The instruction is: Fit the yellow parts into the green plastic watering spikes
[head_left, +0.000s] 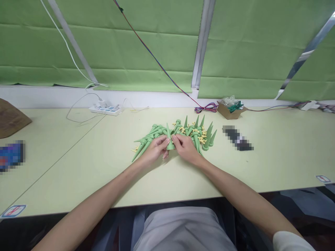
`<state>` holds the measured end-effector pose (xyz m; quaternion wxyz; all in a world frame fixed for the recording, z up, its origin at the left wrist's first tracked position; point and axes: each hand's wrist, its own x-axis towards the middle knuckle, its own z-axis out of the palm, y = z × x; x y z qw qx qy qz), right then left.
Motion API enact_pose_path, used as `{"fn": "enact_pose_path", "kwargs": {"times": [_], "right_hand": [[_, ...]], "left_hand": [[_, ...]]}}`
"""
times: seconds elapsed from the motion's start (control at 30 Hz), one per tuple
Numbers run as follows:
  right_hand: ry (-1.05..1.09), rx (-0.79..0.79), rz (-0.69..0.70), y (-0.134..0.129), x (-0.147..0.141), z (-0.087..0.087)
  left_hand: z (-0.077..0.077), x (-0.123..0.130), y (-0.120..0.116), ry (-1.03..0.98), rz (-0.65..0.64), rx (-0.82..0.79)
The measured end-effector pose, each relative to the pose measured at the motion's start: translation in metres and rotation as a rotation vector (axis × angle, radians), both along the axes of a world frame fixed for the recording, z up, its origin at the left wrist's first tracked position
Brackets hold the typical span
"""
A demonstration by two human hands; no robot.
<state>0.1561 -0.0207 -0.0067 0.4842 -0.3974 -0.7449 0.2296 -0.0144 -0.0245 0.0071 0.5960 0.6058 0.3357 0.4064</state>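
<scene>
A green plastic watering spike point(169, 139) stands point up between my two hands, its wide ribbed cap end at the bottom. My left hand point(157, 148) is closed on its left side, thumb against the cone. From the right, my right hand point(185, 147) meets it with thumb and forefinger pinched at its side; a speck of yellow shows there, but the fingers mostly hide what they grip. Behind and beside my hands lies a pile of similar green spikes point(154, 131), some pointing up at the right. Small yellow valve pieces point(202, 136) are heaped among them.
A small cardboard box point(230, 112) with clear plastic and green material stands at the back, beside a coiled cable point(206, 108). A white power strip point(106, 109) lies back left. Blurred dark point(238, 138) and blue point(10, 155) items flank the pale table point(78, 167).
</scene>
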Motion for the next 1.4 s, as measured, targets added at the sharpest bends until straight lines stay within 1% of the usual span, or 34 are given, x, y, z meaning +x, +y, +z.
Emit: {"fn": "enact_pose_path", "kwargs": {"times": [0.13,0.33,0.4,0.57,0.63,0.8,1.0,1.23,1.4], "right_hand": [[-0.004,-0.019,-0.017,0.001,0.000,-0.001],[-0.010,-0.023,0.002,0.001,0.000,0.000],[-0.010,-0.017,0.000,0.002,0.001,0.000],[-0.043,0.022,-0.013,0.003,0.002,-0.001],[-0.073,0.047,-0.016,0.002,0.001,-0.001],[-0.133,0.109,-0.012,-0.002,-0.003,-0.002],[-0.166,0.115,-0.012,-0.003,-0.006,-0.005],[-0.188,0.156,0.016,-0.004,-0.008,-0.006],[-0.196,0.158,0.016,-0.005,-0.008,-0.006]], "left_hand": [[-0.001,-0.001,0.003,-0.027,0.006,-0.042],[-0.001,-0.002,0.004,-0.001,0.021,-0.003],[0.000,-0.002,0.003,0.030,0.047,0.036],[0.002,-0.004,0.004,0.143,0.175,0.137],[0.003,-0.005,0.005,0.154,0.192,0.150],[0.003,-0.004,0.005,0.131,0.136,0.107],[-0.002,-0.003,0.006,0.065,0.066,0.039],[-0.005,-0.005,0.008,0.069,0.036,0.078],[-0.008,-0.005,0.008,0.056,0.029,0.071]]}}
